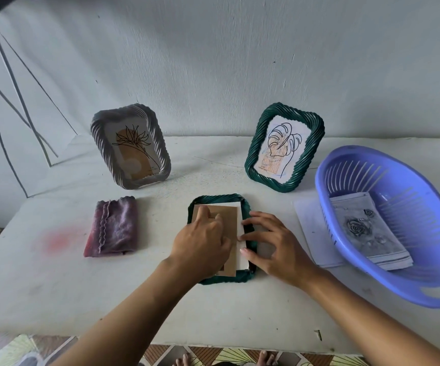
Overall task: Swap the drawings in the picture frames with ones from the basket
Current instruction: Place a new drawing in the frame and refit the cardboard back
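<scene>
Swap under way. The dark green ribbed picture frame (pixel 220 198) lies face down at mid-table. The left hand (pixel 200 241) curls its fingers on the brown cardboard backing (pixel 228 216), apparently pinching it. The right hand (pixel 274 247), fingers straight and spread, steadies the white sheet (pixel 242 258). Two upright frames behind look untouched. Grey rose drawings (pixel 364 231) wait in the lilac plastic basket (pixel 388 283), near on the right. Working room lies toward the near table edge.

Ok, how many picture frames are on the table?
3: a grey frame standing back left, a green frame standing back right, a second green frame face down at middle front.
</scene>
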A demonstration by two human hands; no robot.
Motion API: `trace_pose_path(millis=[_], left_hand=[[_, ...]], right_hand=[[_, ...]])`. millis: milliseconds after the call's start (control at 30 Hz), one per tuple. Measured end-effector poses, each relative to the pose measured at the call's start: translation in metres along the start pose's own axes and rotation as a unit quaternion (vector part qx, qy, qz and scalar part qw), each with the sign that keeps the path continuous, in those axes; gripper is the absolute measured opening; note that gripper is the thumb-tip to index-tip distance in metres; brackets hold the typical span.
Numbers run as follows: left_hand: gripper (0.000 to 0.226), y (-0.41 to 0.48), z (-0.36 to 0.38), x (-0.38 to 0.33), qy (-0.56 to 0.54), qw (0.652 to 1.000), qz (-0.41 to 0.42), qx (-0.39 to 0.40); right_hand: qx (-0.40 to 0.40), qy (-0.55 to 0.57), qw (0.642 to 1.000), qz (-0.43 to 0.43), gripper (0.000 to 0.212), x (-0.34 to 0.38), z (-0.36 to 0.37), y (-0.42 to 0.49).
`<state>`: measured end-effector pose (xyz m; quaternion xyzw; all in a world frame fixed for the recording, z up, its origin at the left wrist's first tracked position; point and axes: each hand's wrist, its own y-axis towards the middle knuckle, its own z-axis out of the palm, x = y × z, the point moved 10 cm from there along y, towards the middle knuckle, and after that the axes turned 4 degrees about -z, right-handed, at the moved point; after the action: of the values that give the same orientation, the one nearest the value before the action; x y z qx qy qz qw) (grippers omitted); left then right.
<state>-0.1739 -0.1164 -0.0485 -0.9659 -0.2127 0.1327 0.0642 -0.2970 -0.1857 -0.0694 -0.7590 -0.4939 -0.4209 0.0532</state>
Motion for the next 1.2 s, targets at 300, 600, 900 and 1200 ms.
trace_pose_path(millis=[300, 600, 900, 1200], left_hand=[[0.027, 0.009, 0.003, -0.005, 0.009, 1.000, -0.013, 0.000], [0.031, 0.013, 0.002, -0.011, 0.013, 1.000, -0.018, -0.001], [0.037, 0.013, 0.001, -0.002, -0.033, 0.998, -0.014, -0.042], [0.049, -0.023, -0.007, 0.049, -0.154, 0.982, 0.032, -0.105]], right_hand=[[-0.012, 0.007, 1.000, -0.007, 0.018, 0.000, -0.002, 0.001], [-0.019, 0.010, 1.000, -0.003, 0.020, -0.004, -0.004, 0.002], [-0.024, 0.000, 1.000, -0.008, 0.020, -0.007, -0.004, 0.001], [-0.031, 0.000, 0.999, -0.020, 0.019, -0.007, -0.003, 0.002]])
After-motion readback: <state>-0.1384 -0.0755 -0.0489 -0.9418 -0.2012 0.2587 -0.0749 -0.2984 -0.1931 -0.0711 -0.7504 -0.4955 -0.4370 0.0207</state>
